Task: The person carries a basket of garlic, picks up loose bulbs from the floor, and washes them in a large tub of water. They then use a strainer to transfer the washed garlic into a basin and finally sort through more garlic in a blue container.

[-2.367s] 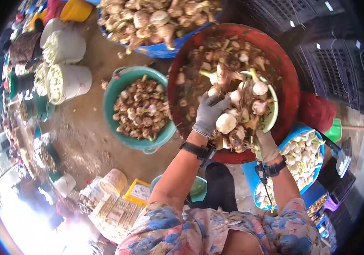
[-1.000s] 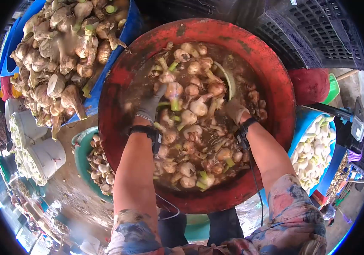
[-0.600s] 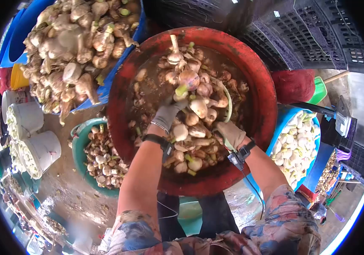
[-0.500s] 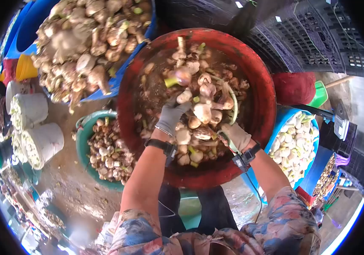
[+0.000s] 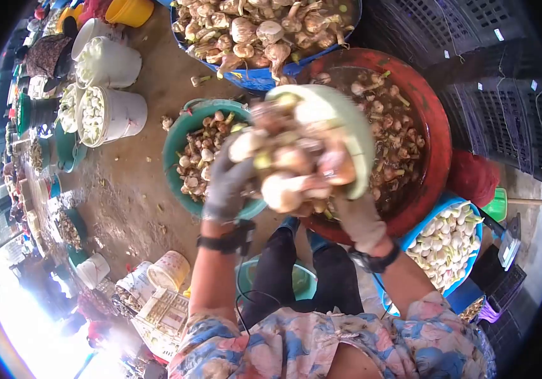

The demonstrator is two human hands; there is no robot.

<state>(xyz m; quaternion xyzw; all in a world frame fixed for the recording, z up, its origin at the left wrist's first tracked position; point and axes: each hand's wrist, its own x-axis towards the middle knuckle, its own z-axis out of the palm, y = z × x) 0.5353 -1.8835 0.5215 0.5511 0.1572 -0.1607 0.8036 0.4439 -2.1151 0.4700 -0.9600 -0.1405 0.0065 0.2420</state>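
Observation:
A pale green basin [image 5: 360, 136] full of garlic bulbs [image 5: 293, 158] is held up in front of me, tilted and blurred by motion. My left hand [image 5: 228, 183], in a grey glove, presses against the bulbs at the basin's left side. My right hand [image 5: 360, 221], also gloved, grips the basin at its lower right. Behind it stands a large red tub [image 5: 432, 126] with bulbs in brown water. Left of the basin, a teal tub [image 5: 171, 158] holds more garlic.
A blue tub [image 5: 258, 81] heaped with bulbs is at the top. Peeled white garlic fills a light blue tub [image 5: 403, 243] at the right. White buckets [image 5: 122, 117] stand on the left, black crates [image 5: 505, 95] at the upper right.
The basin with bulbs has come up out of the red tub and moved left, with both hands around it. The view has turned left, so the surroundings appear further right.

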